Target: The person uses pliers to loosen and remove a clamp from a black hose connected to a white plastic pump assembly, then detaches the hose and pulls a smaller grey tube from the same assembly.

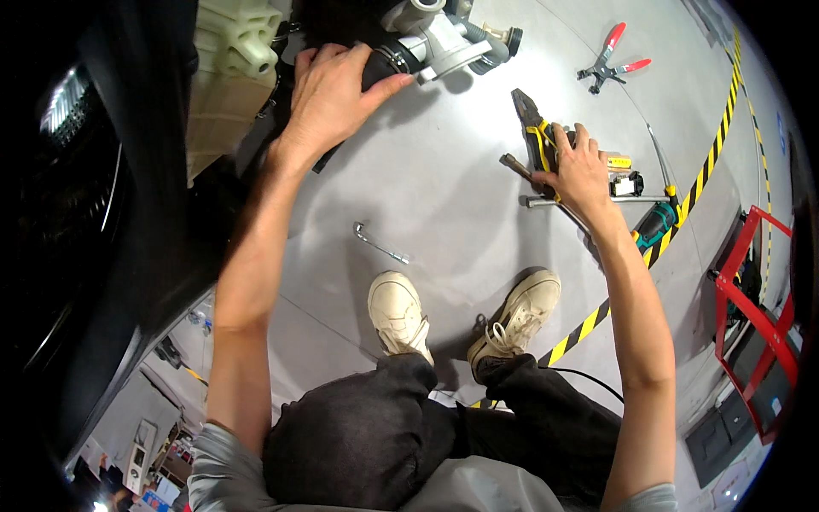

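My left hand (328, 94) reaches up and grips a black rubber hose (386, 61) that joins a grey metal fitting (444, 43) under the dark vehicle body. My right hand (578, 171) lies on the grey floor and closes over a black and yellow power tool (536, 132), its nose pointing away from me. Under that hand lie a long metal socket wrench (516, 166) and a metal bar (537, 202).
A bent metal wrench (380, 243) lies on the floor ahead of my two pale shoes (397, 311). Red-handled pliers (610, 61) lie far right. A green-handled tool (655, 224) sits by the yellow-black floor stripe (708, 166). A red frame (755, 294) stands at right.
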The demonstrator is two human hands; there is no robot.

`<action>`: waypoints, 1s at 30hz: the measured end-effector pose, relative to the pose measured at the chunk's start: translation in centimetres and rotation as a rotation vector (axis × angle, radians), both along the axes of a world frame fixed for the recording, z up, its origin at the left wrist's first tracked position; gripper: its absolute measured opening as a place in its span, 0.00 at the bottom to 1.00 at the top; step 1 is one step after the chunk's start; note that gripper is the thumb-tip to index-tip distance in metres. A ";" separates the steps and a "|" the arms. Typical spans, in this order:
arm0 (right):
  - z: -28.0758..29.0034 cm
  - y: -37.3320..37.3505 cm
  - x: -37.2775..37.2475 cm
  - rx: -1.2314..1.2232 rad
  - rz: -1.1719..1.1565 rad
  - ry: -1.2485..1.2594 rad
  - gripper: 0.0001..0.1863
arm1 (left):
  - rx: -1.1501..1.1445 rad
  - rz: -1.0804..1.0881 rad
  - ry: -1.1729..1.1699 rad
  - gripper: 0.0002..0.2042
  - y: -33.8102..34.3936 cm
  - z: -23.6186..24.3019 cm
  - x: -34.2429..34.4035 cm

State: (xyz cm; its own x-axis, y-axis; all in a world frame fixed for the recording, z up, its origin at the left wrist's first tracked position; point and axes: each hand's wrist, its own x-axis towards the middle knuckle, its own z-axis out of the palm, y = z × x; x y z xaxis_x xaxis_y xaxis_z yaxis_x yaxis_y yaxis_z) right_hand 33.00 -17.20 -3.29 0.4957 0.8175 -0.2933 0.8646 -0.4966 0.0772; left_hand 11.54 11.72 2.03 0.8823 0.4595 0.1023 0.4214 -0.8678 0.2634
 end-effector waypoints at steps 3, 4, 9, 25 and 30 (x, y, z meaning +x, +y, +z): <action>-0.6 0.3 0.1 0.148 0.003 -0.078 0.38 | 0.001 -0.011 -0.036 0.29 0.1 0.0 0.2; -0.4 0.7 -0.3 0.172 -0.006 -0.087 0.35 | -0.014 -0.008 -0.014 0.29 0.1 0.2 0.2; -1.1 1.8 -2.6 0.059 -0.089 -0.094 0.26 | -0.022 0.000 -0.046 0.30 0.0 -0.2 0.2; 8.6 3.3 3.7 -0.146 -0.620 1.071 0.29 | 0.029 -0.015 -0.155 0.27 -0.1 -0.8 0.8; 18.0 5.5 -0.6 -0.164 -0.539 1.006 0.32 | 0.050 0.010 -0.110 0.26 0.2 -0.8 -0.4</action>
